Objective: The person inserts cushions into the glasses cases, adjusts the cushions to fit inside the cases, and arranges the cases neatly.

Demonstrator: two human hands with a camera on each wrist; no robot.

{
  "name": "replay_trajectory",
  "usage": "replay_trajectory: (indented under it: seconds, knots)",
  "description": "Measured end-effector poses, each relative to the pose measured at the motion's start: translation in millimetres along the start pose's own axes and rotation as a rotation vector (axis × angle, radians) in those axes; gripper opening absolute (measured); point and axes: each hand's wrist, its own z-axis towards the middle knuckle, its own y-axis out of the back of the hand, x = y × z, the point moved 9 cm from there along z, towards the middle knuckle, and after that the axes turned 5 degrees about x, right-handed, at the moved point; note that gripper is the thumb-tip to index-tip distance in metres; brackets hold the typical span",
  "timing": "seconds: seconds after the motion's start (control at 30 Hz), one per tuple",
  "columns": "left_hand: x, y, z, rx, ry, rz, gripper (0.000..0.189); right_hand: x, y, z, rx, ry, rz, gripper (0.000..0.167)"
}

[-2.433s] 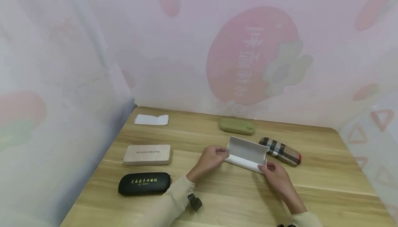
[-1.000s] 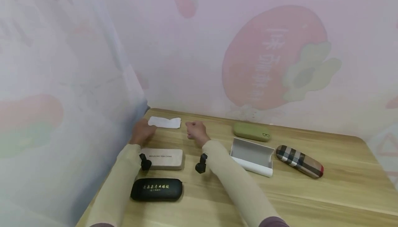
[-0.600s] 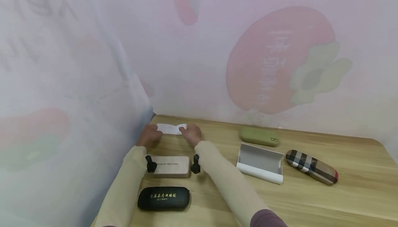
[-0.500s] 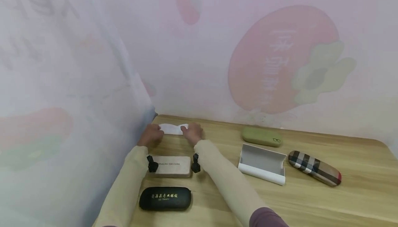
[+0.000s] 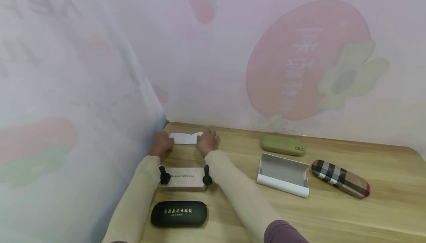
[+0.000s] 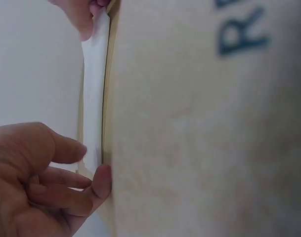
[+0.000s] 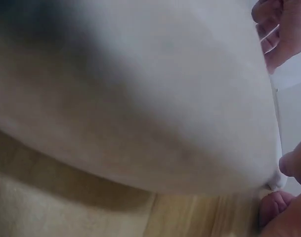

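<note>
At the table's far left corner lies a flat folded white cloth [image 5: 184, 138]; its exact material is hard to tell. My left hand [image 5: 161, 143] holds its left end, and my right hand [image 5: 208, 142] holds its right end. In the left wrist view the left thumb and curled fingers stand on either side of the cloth [image 6: 94, 98], with a small gap at the tips. The right wrist view shows the right thumb and a finger around the cloth's end, partly cut off. Below my wrists sits a pale glasses case [image 5: 186, 180] with printed letters, partly covered by the wrist cameras.
A black glasses case [image 5: 179, 213] lies nearest me on the left. To the right are an opened white case [image 5: 283, 175] with grey lining, a green case [image 5: 283, 145] at the back and a plaid case [image 5: 341, 178]. Walls border the table behind and at left.
Both hands have left the opened white case on the right and reached over to the ends of the white cloth. The view has shifted slightly; the cases stay where they were.
</note>
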Motion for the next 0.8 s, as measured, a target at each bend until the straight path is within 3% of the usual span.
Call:
replay_trajectory:
  seconds: [0.2, 0.3, 0.4, 0.57, 0.63, 0.8]
  knots:
    - [-11.4, -2.5, 4.5, -0.007, -0.057, 0.093, 0.038, -2.9, 1.5, 0.6, -0.019, 0.023, -0.102, 0.027]
    - [-13.6, -4.3, 7.5, -0.002, -0.083, 0.094, 0.037, -2.9, 3.4, 1.8, -0.037, 0.056, -0.109, 0.016]
    - [-6.9, -5.7, 10.8, 0.019, -0.06, 0.074, 0.039, -2.5, 4.0, 4.1, -0.04, 0.092, -0.047, 0.016]
    - [3.3, -0.3, 11.1, 0.043, -0.031, -0.077, 0.026, -8.8, 4.5, 11.8, -0.027, 0.067, 0.187, 0.019]
    - [3.7, 4.2, 10.2, 0.036, -0.049, -0.106, 0.017, -13.6, 1.8, 14.4, 0.012, 0.027, 0.351, 0.023]
    - [14.8, 12.5, 6.3, 0.052, -0.01, -0.141, 0.015, -18.3, -9.7, 11.1, 0.167, -0.078, 0.715, 0.028]
